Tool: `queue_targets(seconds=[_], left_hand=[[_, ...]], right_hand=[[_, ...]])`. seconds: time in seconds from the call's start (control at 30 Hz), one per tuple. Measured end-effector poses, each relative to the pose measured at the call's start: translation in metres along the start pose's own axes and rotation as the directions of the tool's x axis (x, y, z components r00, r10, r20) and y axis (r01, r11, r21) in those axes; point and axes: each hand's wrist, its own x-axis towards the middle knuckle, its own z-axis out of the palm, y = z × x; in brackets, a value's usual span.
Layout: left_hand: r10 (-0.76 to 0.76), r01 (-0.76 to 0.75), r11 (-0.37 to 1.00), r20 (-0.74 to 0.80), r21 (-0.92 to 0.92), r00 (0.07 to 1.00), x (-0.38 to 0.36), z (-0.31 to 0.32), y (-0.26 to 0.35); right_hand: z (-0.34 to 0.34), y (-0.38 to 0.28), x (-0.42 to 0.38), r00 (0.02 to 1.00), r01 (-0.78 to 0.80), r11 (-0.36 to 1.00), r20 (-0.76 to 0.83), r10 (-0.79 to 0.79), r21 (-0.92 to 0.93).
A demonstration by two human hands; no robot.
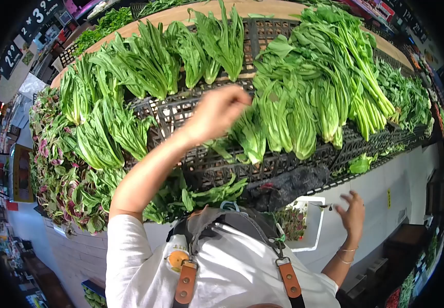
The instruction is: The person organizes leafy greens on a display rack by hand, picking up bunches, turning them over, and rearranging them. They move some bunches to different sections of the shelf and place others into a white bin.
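My left hand (223,110) is raised over the black crates, its fingers curled in and a little blurred. Whether it holds anything is hidden. Just beside and below it lies a leafy lettuce bunch (251,136), and more upright lettuce bunches (290,118) stand to its right. Low on the right, in front of the stand, my right hand (353,213) hangs with its fingers apart and nothing in them. A small dark scrap (327,206) shows beside its fingertips, apart from them as far as I can see.
Black plastic crates (173,113) carry lettuce rows (155,59), long-stemmed greens (368,82) and red-green amaranth (52,164). A dark crumpled cloth (289,187) lies on the front edge. Below stands a white box (312,231) with leaves inside. Price signs (10,57) hang at left.
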Motion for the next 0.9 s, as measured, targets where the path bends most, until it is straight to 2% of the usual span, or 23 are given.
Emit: queue_targets(seconds=[0.03,0.07,0.1,0.17,0.2,0.23,0.27,0.3,0.33,0.37,0.4,0.43,0.5,0.6,0.7,0.73,0.77,0.8,0.83,0.87,0.9], left_hand=[[0.160,-0.157,0.987,0.079,-0.044,0.984,-0.005,0.022,0.022],[0.119,-0.090,0.987,0.223,-0.137,0.967,-0.012,0.049,0.043],[0.213,-0.180,0.976,0.381,-0.119,0.900,-0.021,0.077,0.056],[0.447,-0.344,0.892,0.449,-0.294,0.774,-0.050,0.149,0.057],[0.353,-0.240,0.935,0.640,-0.260,0.682,-0.060,0.151,0.068],[0.246,-0.142,0.969,0.798,-0.201,0.550,-0.064,0.148,0.079],[0.153,-0.085,0.988,0.804,-0.128,0.574,-0.064,0.137,0.087],[0.098,-0.149,0.989,0.723,0.006,0.684,-0.067,0.144,0.069],[-0.066,-0.065,0.982,0.639,0.179,0.767,-0.063,0.127,0.069],[-0.099,-0.035,0.951,0.411,0.306,0.906,-0.064,0.117,0.061],[0.026,-0.088,0.919,0.164,0.385,0.986,-0.068,0.118,0.028],[0.015,-0.056,0.848,0.082,0.527,0.996,-0.067,0.104,0.023],[-0.094,0.079,0.762,-0.011,0.642,0.996,-0.065,0.101,0.000],[-0.057,0.082,0.664,-0.060,0.743,0.997,-0.065,0.116,-0.012],[-0.248,0.193,0.711,-0.016,0.676,0.969,-0.056,0.122,-0.012],[-0.291,0.250,0.761,-0.030,0.598,0.956,-0.053,0.118,-0.011],[-0.336,0.307,0.803,-0.037,0.510,0.941,-0.050,0.112,-0.011],[-0.385,0.363,0.833,-0.035,0.418,0.922,-0.051,0.108,-0.013],[-0.361,0.374,0.877,-0.100,0.300,0.927,-0.056,0.099,-0.013],[-0.466,0.470,0.877,-0.061,0.104,0.883,-0.058,0.088,-0.011],[-0.555,0.553,0.829,-0.002,-0.090,0.832,-0.060,0.074,-0.002]], right_hand=[[-0.001,0.000,-0.001,0.994,-0.053,0.994,-0.100,0.043,-0.092],[-0.006,-0.006,0.007,0.980,-0.006,1.000,-0.197,0.005,-0.007],[-0.016,-0.021,0.016,0.964,0.046,0.997,-0.264,-0.030,0.056],[-0.029,-0.054,0.034,0.917,0.180,0.967,-0.387,-0.098,0.182],[-0.031,-0.069,0.042,0.886,0.259,0.935,-0.445,-0.129,0.243],[-0.032,-0.088,0.048,0.860,0.327,0.907,-0.481,-0.169,0.266],[-0.028,-0.104,0.052,0.853,0.363,0.884,-0.488,-0.186,0.296],[-0.016,-0.117,0.058,0.800,0.443,0.869,-0.536,-0.271,0.222],[-0.008,-0.131,0.064,0.776,0.486,0.868,-0.508,-0.373,0.106],[-0.001,-0.146,0.069,0.792,0.472,0.881,-0.446,-0.418,0.012],[0.012,-0.157,0.078,0.760,0.506,0.861,-0.450,-0.470,-0.044],[0.025,-0.166,0.090,0.628,0.578,0.807,-0.564,-0.536,-0.124],[0.031,-0.189,0.109,0.782,0.464,0.858,-0.353,-0.513,-0.220],[0.051,-0.201,0.135,0.760,0.488,0.783,-0.254,-0.598,-0.384],[0.035,-0.208,0.145,0.854,0.428,0.868,-0.202,-0.480,-0.253],[0.028,-0.200,0.150,0.831,0.456,0.890,-0.342,-0.439,-0.034],[0.018,-0.190,0.150,0.896,0.368,0.897,-0.353,-0.271,0.245],[0.005,-0.183,0.147,0.952,0.275,0.728,-0.281,-0.118,0.627],[-0.006,-0.165,0.149,0.988,0.152,0.472,-0.148,-0.045,0.868],[-0.004,-0.158,0.145,0.983,0.178,0.129,-0.184,0.029,0.976],[-0.002,-0.151,0.138,0.975,0.212,-0.231,-0.190,0.115,0.950]])
